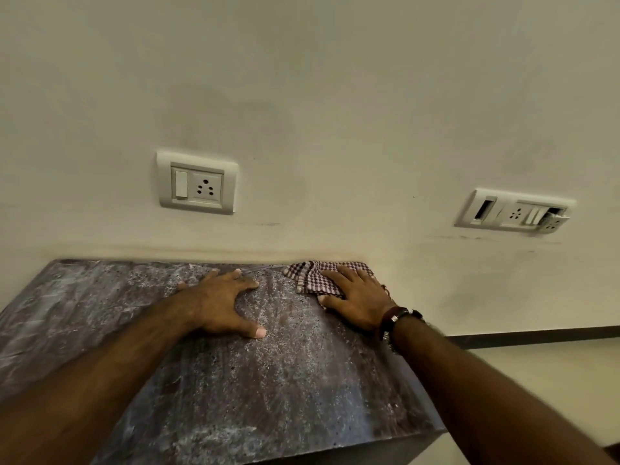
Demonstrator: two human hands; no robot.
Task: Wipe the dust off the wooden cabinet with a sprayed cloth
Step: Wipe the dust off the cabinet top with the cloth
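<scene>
The cabinet top is a dark, mottled surface speckled with pale dust and droplets, set against a cream wall. A red-and-white checked cloth lies crumpled at the top's far right corner. My right hand presses flat on the cloth, fingers spread over it, a dark bracelet on the wrist. My left hand rests palm down on the bare surface to the left of the cloth, fingers apart, holding nothing.
A white switch-and-socket plate is on the wall above the cabinet's back edge. A second, damaged socket plate is on the wall to the right. The cabinet's right edge drops off toward a dark skirting strip.
</scene>
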